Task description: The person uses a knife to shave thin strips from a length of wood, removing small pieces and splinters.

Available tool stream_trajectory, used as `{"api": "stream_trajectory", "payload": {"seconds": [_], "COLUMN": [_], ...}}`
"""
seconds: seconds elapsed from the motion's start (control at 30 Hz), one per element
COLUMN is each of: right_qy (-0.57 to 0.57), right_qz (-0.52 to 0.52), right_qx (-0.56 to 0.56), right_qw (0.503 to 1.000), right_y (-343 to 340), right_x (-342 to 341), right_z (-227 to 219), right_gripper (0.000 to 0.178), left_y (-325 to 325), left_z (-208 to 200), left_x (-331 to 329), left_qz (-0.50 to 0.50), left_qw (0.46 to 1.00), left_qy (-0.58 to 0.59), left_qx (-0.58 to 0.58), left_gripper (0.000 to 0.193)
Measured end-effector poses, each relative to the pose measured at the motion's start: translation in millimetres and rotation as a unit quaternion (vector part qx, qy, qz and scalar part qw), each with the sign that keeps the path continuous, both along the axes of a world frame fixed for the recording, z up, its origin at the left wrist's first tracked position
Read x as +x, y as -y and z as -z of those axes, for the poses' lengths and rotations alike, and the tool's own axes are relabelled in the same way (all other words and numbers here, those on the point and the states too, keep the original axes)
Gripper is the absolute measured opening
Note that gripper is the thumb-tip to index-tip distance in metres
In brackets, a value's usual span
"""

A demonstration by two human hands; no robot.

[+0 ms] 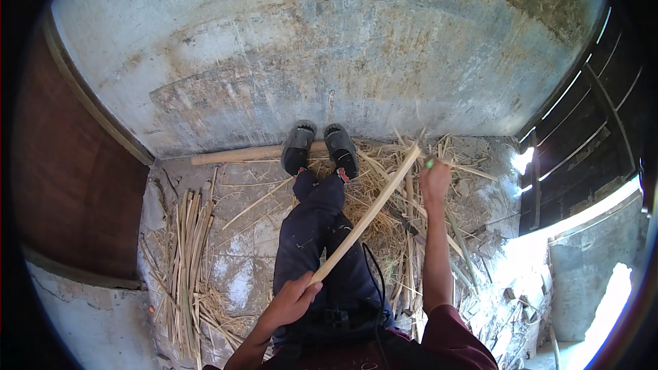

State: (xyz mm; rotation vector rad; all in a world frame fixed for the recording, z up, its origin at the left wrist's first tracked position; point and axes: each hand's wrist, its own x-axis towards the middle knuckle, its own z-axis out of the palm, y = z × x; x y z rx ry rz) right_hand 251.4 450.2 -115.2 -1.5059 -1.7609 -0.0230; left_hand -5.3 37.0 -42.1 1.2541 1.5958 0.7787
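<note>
My left hand (pixel 293 299) is closed round the near end of a long, pale bamboo strip (pixel 367 220). The strip slants up to the right across my legs, and its far end rises near my right hand (pixel 435 179). That hand is a fist, held just right of the strip's far end. A small bright green piece (pixel 430 163) of something gripped shows at the fingers. The rest of that object is hidden or too small to make out, so its kind is unclear. Whether it touches the strip cannot be told.
A stained wall (pixel 343 48) stands in front of my shoes (pixel 299 142). A thick pole (pixel 236 155) lies along its foot. Split strips (pixel 186 253) are heaped at left, with shavings (pixel 380 233) under the strip. A brown door (pixel 89 164) and dark slatted panel (pixel 582 137) flank the space.
</note>
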Motion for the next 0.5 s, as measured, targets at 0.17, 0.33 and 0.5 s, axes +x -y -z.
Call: {"api": "stream_trajectory", "payload": {"seconds": [0.17,0.33,0.5], "right_qy": [0.014,-0.157,-0.166], "right_qz": [-0.003,-0.251,-0.27], "right_qx": [-0.075,-0.339,-0.246], "right_qw": [0.997,0.893,0.916], "right_y": [-22.0,10.3,89.0], "right_x": [50.0,48.0,-14.0], "right_z": [31.3,45.0,-18.1], "right_gripper": [0.025,0.029,0.02], "left_y": [14.8,-5.8,-31.0], "left_z": [22.9,12.0,1.6], "left_x": [-16.0,-30.0,-20.3], "left_qz": [-0.058,-0.137,-0.123], "left_qw": [0.996,0.948,0.963], "left_qy": [0.057,0.261,0.226], "left_qx": [-0.035,-0.122,-0.078], "left_gripper": [0.026,0.027,0.022]}}
